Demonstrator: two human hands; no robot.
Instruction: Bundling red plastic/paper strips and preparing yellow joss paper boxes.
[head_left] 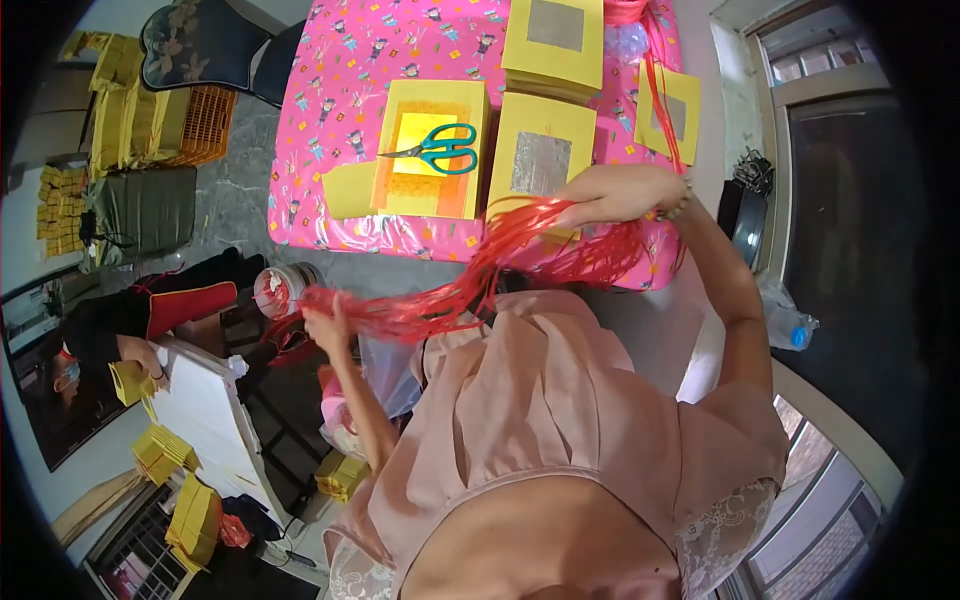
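Note:
A long bundle of red plastic strips [470,290] stretches between my two hands in front of my body. My right hand [625,193], raised over the table's near right corner, is closed on one end, and loose strands droop below it. Lower and to the left, my left hand [330,325] is closed round the other end, slightly blurred. On the table, scissors with teal handles [447,148] lie on a stack of yellow paper [388,200] with an orange and gold middle. Beside it stands a yellow paper stack with a silver square [543,150], close to my right hand.
The table has a pink patterned cover [330,120]. More yellow stacks [555,60] stand farther back; red strips [660,95] hang at right. A bucket [275,290] stands near my left hand. At left, another person [120,325] works at a white table [215,410]. An orange crate [207,125] holds yellow paper.

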